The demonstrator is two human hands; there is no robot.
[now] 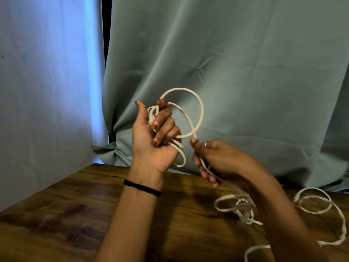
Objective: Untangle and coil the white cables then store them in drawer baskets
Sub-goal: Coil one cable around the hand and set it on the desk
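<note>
A white cable (200,103) is partly wound into several loops. My left hand (151,140) is raised palm-up above the table, its fingers curled over the wound loops. One big loop arcs up and right from that hand and comes down to my right hand (211,157), which pinches the same cable between thumb and fingers. From my right hand the cable trails down to loose, tangled loops (239,207) lying on the table at the right. No drawer basket is in view.
A dark wooden table (85,214) fills the lower part of the view. A grey-green curtain (245,63) hangs behind it and a pale blue curtain (47,82) at the left. More slack cable (319,203) lies near the right edge.
</note>
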